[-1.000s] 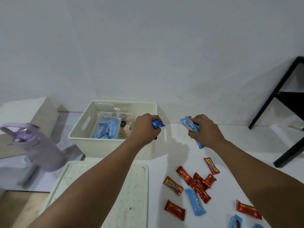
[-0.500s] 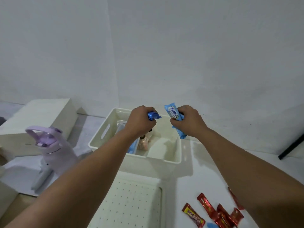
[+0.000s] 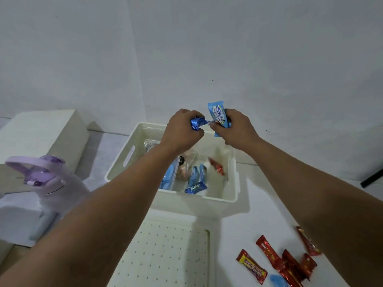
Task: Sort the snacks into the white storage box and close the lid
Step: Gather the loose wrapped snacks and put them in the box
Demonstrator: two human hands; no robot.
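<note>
The white storage box (image 3: 233,183) stands open in the middle of the table. Inside lie blue packets (image 3: 195,187), a red packet (image 3: 216,168) and clear bags of snacks (image 3: 186,168). Both hands hover over the box's far half, nearly touching. My left hand (image 3: 180,131) is shut on a dark blue wrapped snack (image 3: 196,123). My right hand (image 3: 236,129) grips a light blue snack packet (image 3: 217,117) held upright. The white perforated lid (image 3: 165,251) lies flat in front of the box.
Several red snack packets (image 3: 286,264) and a light blue one (image 3: 278,281) lie on the table at the lower right. A purple bottle (image 3: 47,179) stands at the left, with a white box (image 3: 41,131) behind it. A wall rises close behind.
Both hands have moved left from beside the box to above it and come together. More packets, blue ones and a red one, now lie inside the box. The view has shifted left.
</note>
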